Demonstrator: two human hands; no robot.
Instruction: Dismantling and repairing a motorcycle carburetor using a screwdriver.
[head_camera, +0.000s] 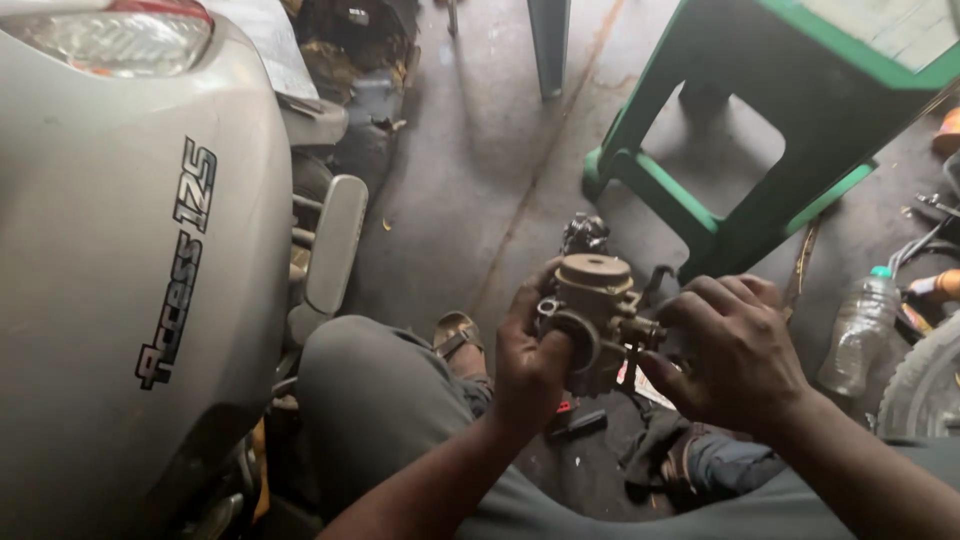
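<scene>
From the head view, your left hand (528, 352) is clenched around the carburetor (592, 318), held in mid-air above the floor (470, 180), between your knees. Your right hand (735, 350) pinches a fitting on its right side. If either grasp slackens, it could drop onto the concrete. Its long axis stands roughly upright, round cap up, bore facing near-left toward you.
</scene>
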